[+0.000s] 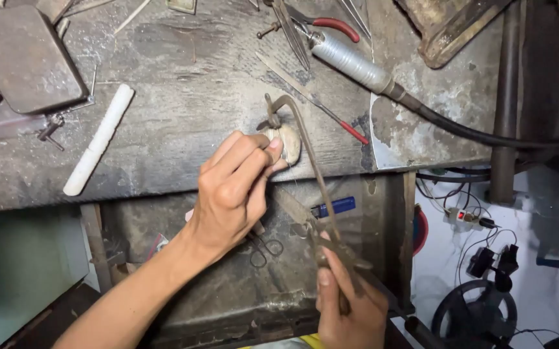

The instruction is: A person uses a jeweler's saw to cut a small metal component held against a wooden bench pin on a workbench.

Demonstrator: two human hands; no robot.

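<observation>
Rusty saw frame (pixel 308 174) angled across bench (pixel 182 97) edge; right hand (pixel 347 304) clamped on its handle. Left hand (pixel 234 194) fingers pinched together on small pale piece (pixel 289 142), pressing it against edge to steady it, likely for cutting. White rod (pixel 98 139) lies apart.

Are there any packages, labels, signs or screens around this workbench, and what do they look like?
No screens or signs show.
Blue object: under the bench edge, small flat rectangle, perhaps a pack; print unreadable.
Power strip: lower right on the pale floor, white, with a red switch.
</observation>
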